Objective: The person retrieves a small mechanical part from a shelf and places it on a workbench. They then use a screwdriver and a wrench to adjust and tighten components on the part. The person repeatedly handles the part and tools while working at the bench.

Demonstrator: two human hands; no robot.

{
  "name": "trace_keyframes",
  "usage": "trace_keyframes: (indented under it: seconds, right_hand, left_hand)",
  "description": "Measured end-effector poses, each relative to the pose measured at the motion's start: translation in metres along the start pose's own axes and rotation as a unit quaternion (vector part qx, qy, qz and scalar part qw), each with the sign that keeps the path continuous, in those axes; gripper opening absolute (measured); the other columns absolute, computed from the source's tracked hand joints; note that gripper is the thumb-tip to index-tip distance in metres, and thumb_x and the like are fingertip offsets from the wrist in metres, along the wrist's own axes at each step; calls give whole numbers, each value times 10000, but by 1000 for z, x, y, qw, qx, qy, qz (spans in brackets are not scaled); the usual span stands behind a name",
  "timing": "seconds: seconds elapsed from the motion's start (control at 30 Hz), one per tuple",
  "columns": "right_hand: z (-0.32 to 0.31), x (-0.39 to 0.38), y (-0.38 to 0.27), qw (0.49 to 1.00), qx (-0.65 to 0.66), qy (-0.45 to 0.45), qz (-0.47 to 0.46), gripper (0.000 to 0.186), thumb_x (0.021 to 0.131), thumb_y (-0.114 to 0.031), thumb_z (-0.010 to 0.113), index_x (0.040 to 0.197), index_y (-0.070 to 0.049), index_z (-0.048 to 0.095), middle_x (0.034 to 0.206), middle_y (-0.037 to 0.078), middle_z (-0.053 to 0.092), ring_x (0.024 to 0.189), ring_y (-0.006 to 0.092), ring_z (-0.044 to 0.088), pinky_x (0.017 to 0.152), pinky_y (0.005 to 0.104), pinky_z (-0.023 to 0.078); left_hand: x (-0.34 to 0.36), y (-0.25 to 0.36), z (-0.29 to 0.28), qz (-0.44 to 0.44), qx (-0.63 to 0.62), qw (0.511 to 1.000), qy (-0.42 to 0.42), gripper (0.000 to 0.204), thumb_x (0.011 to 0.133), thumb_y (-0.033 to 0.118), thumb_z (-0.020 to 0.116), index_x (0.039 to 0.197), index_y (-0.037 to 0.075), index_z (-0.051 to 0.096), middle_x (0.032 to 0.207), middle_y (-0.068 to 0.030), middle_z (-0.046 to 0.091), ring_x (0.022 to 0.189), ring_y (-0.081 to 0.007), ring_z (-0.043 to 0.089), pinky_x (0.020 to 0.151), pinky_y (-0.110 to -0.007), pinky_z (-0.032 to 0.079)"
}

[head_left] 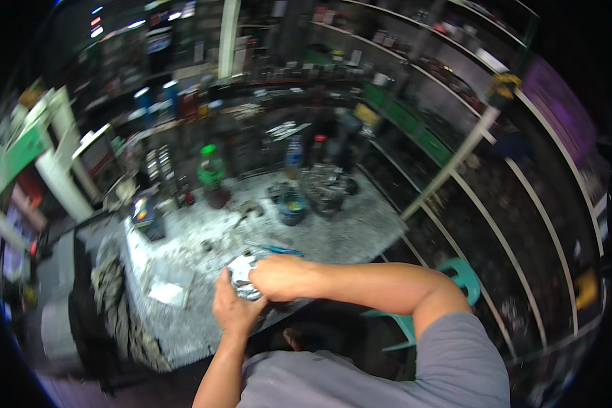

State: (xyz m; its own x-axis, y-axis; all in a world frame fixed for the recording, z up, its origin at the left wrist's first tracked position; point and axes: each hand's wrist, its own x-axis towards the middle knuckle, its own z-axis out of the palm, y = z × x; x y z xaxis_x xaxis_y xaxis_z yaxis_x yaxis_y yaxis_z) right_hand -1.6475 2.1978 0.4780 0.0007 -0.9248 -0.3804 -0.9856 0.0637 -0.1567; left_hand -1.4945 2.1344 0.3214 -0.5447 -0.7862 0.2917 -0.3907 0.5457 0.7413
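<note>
Over the near edge of the grey worktable (347, 238), my two hands come together on a shiny silver metal part (241, 267). My left hand (236, 304) wraps its near left side, thumb pointing up along it. From the right, my right hand (279, 277) reaches across with curled fingers pressed to the part; its fingertips are hidden. Motion blur hides the part's exact kind. Just beyond my right hand lies a blue-handled tool (282, 249). To the left of my hands, a clear plastic bag with a white patch (166, 294) rests on the tabletop.
Farther back stand a green-capped bottle (211, 170), a small blue tub (292, 209) and a container heaped with metal pieces (325, 189). A dark box (146, 216) and crumpled cloth (119, 306) lie left. Shelving (483, 231) and a green plastic chair (464, 277) are right.
</note>
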Motion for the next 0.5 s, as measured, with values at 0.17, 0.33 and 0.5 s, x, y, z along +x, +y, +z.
trace_keyframes:
  seconds: [0.17, 0.33, 0.5]
  right_hand:
    - [26, 21, 4, 976, 194, 23, 98, 192, 895, -87, 699, 789, 33, 805, 788, 244, 791, 800, 392, 824, 749, 494, 657]
    - [57, 13, -9, 943, 216, 242, 76, 301, 981, -183, 668, 876, 67, 799, 857, 283, 787, 827, 465, 804, 775, 548, 645]
    - [41, -11, -10, 917, 256, 268, 146, 337, 1028, -263, 703, 1147, 47, 763, 1087, 304, 784, 1046, 475, 792, 878, 581, 625]
  left_hand:
    - [-4, -3, 0, 24, 48, 999, -11, 1240, 638, 461, 1057, 1645, 35, 471, 1594, -254, 603, 1472, -454, 597, 1252, -561, 448]
    - [8, -31, 3, 226, -14, 974, -3, 768, 897, 395, 888, 1515, 40, 601, 1539, -214, 643, 1518, -464, 544, 1321, -705, 272]
    - [16, -46, 7, 272, -53, 954, -112, 424, 900, 186, 872, 1291, 78, 749, 1417, -187, 701, 1424, -447, 597, 1318, -694, 285]
